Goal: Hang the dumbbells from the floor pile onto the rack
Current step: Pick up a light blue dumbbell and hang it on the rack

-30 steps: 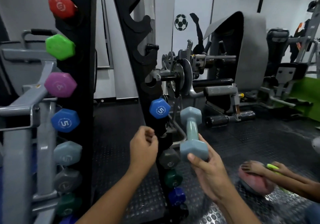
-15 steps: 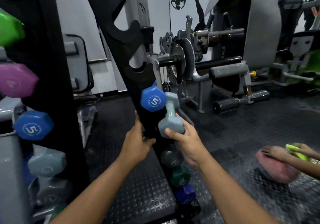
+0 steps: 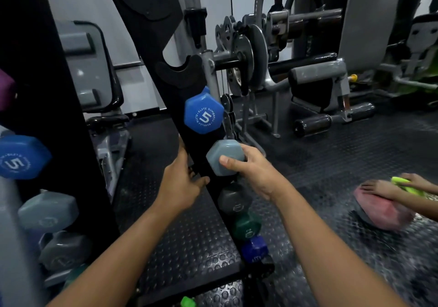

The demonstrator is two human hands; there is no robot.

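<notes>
Grey-blue, the dumbbell sits against the black rack upright, just below the blue 5 dumbbell; the right hand holds its near head, grip curled round it. The left hand grasps the upright beside it.

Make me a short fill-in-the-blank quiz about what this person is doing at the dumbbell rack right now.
1. The right hand grips a ____-coloured dumbbell.
2. That dumbbell sits just below the blue dumbbell marked with the number ____.
3. The left hand holds the black ____ of the rack.
4. Directly under the held dumbbell hangs a dark ____ one.

Missing words: grey; 5; upright; grey
</notes>
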